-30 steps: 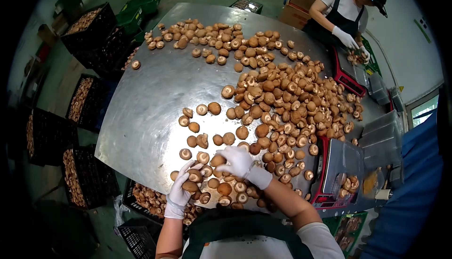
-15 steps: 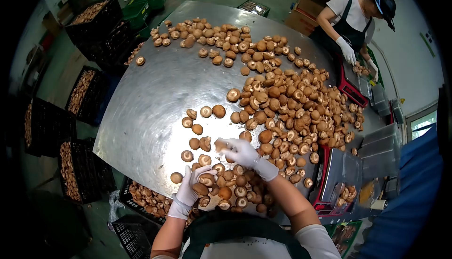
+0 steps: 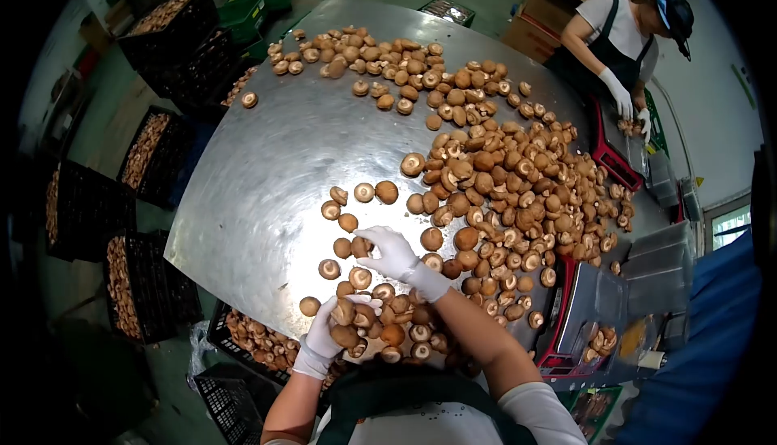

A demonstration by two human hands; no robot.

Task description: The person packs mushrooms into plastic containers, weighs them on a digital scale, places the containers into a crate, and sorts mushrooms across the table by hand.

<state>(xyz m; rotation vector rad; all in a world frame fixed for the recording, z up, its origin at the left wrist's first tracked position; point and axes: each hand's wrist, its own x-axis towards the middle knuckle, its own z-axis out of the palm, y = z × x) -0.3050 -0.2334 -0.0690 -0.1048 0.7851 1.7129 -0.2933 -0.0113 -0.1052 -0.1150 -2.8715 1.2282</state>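
Brown mushrooms [image 3: 518,178] lie heaped on a metal table [image 3: 243,194], with a smaller pile near my body. My right hand [image 3: 392,255], in a white glove, pinches a mushroom [image 3: 361,247] between thumb and fingers at the middle of the table. Below it to the left, my gloved left hand [image 3: 325,329] cups a few mushrooms [image 3: 344,323] at the pile's left side. Several loose mushrooms, among them a pale-stemmed one [image 3: 329,269], lie just left of and above my hands.
Red scales [image 3: 558,323] and clear plastic boxes [image 3: 660,275] stand at the right. A co-worker [image 3: 619,48] handles mushrooms at another scale [image 3: 619,149]. Black crates [image 3: 154,275] of mushrooms stand at the left; one crate [image 3: 251,344] sits below the table's near edge.
My right hand has moved slightly left and down relative to the table and has closed on a mushroom. My left hand still cups mushrooms. The whole view has shifted a little.
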